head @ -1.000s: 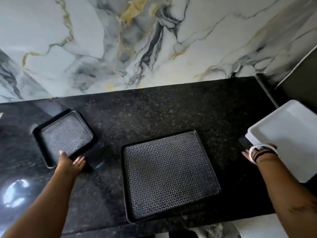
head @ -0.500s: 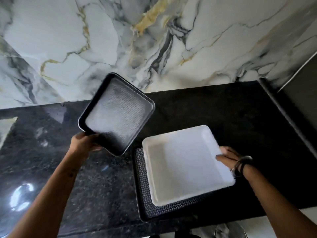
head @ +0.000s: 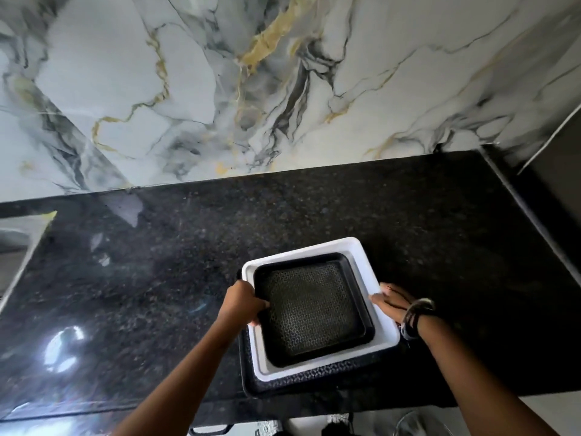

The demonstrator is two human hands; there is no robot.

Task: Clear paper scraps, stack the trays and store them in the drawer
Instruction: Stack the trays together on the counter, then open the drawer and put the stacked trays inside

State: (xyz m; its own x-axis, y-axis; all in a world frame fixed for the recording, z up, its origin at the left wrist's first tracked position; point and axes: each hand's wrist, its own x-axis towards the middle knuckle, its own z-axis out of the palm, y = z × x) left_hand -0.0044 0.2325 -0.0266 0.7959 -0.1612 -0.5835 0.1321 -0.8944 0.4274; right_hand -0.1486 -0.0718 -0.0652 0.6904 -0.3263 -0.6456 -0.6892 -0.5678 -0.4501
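Note:
Three trays are stacked near the front edge of the black granite counter [head: 345, 209]. The large black patterned tray [head: 314, 377] lies at the bottom. On it rests the white tray [head: 382, 328], and the small black tray [head: 311, 308] sits inside the white one. My left hand [head: 243, 303] grips the small black tray's left rim, thumb over the edge. My right hand [head: 394, 302] lies against the white tray's right rim, fingers flat and together; whether it grips is unclear. No paper scraps are visible.
A marble-patterned wall [head: 283, 89] rises behind the counter. The counter ends at a dark raised edge on the right [head: 515, 196]. A pale sink edge [head: 19, 240] shows at far left. A dark drawer handle [head: 209, 431] peeks below the counter front.
The white tray has been set down on the large black tray. My left hand has carried the small black tray from the air down into the white tray.

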